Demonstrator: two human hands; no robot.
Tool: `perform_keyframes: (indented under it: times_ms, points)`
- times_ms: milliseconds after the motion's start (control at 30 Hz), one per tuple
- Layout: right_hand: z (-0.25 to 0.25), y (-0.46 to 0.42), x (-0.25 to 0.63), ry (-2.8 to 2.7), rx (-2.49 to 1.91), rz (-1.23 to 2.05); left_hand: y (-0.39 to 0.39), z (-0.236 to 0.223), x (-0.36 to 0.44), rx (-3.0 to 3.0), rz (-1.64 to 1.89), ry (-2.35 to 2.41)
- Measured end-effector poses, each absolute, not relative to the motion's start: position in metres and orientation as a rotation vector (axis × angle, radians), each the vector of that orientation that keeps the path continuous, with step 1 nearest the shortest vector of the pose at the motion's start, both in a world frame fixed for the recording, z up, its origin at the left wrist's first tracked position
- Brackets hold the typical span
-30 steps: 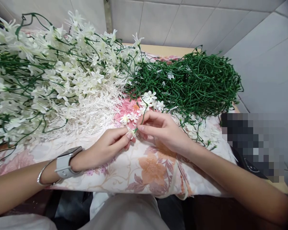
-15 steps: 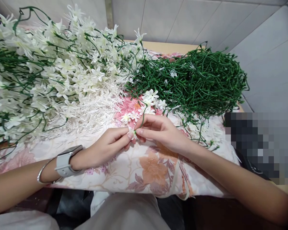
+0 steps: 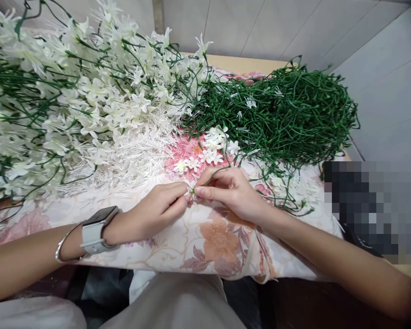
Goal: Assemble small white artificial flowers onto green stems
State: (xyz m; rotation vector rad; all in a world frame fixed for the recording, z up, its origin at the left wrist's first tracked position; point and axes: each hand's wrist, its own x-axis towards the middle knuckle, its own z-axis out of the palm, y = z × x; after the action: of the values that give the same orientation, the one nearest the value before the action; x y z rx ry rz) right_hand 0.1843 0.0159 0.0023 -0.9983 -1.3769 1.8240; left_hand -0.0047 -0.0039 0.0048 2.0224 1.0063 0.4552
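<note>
My left hand (image 3: 160, 205) pinches a small white artificial flower (image 3: 191, 190) between thumb and fingers. A thin green plastic stem (image 3: 216, 173) is gripped in my right hand (image 3: 231, 189), its tip meeting the base of the flower. The fingertips of both hands nearly touch, and the flower is partly hidden by them. Just beyond the hands lie several loose white flower heads (image 3: 212, 146) on the floral cloth (image 3: 164, 249).
To the left is a large heap of white flowers on green stems (image 3: 99, 91). Loose white stamens (image 3: 130, 153) are piled beside it. A tangle of bare green stems (image 3: 294, 119) fills the back right. Tiled wall (image 3: 246, 27) rises behind the table.
The green stem in my right hand has tipped from nearly upright to leaning right. My hands stay together at the flower; the whole view has shifted slightly.
</note>
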Motion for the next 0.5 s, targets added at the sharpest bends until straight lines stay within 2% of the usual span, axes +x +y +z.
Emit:
perform_keyframes:
  times_ms: [367,500]
  points:
    - [-0.0024,0.0095,0.1823,-1.644,-0.957,1.565,-0.0035,0.0060,-0.0014,1.987,0.453,1.015]
    - [-0.0036,0.0108,0.1821,-1.487,-0.940,1.657,-0.0022,0.0075,-0.0037,1.793,0.476,1.034]
